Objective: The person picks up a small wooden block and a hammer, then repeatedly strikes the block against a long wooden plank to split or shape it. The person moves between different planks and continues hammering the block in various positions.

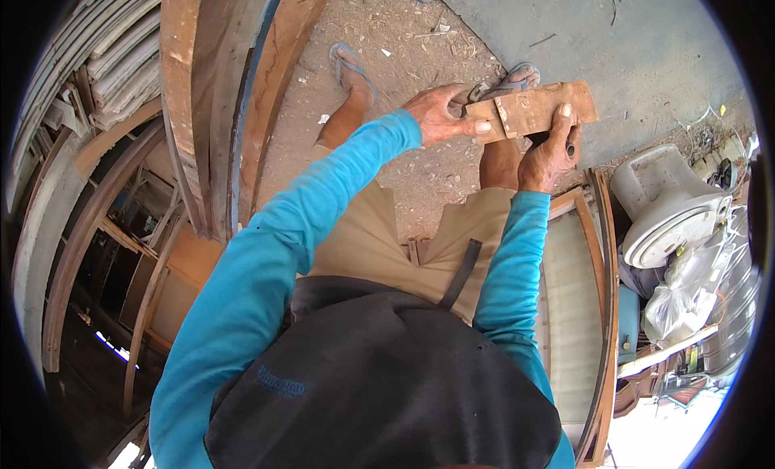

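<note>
Brown board [537, 110] in the grip; turquoise sleeves [266, 251] behind it, khaki shorts [363, 239], blue-grey sandals [351, 65] beyond.

Both arms reach forward from the lower edge, sleeved in bright blue to the wrists. The left arm stretches long and nearly straight. The left hand [440, 114] is curled, thumb pointing right, fingers wrapped over the top. The right arm is bent closer to the body. The right hand [549, 150] grips from below, thumb raised; its fingers seem closed, though partly hidden.
</note>
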{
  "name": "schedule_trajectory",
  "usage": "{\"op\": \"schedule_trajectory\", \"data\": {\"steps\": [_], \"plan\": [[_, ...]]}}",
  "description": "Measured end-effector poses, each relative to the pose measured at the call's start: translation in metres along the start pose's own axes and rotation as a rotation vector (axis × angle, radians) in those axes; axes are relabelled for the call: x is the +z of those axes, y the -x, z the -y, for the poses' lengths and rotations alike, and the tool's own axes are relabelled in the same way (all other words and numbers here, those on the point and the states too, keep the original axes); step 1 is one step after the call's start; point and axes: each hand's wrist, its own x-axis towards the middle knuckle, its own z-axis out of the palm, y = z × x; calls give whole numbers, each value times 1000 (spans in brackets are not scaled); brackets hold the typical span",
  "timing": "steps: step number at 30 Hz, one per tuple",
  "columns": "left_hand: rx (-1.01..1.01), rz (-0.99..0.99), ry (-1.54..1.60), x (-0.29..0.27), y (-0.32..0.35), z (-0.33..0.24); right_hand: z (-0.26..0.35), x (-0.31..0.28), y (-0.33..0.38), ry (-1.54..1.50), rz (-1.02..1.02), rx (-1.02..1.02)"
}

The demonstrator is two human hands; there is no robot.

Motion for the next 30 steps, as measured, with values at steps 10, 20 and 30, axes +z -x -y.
{"op": "schedule_trajectory", "data": {"steps": [10, 20, 30], "plan": [[-403, -767, -179, -145, -186, 266, -99, 36, -28, 403, 219, 180], [-279, -1069, -572, -172, -282, 331, -60, 40, -68, 534, 6, -142], [-425, -1055, -289, -184, -250, 335, -60, 72, -62, 718, 243, 0]]}}
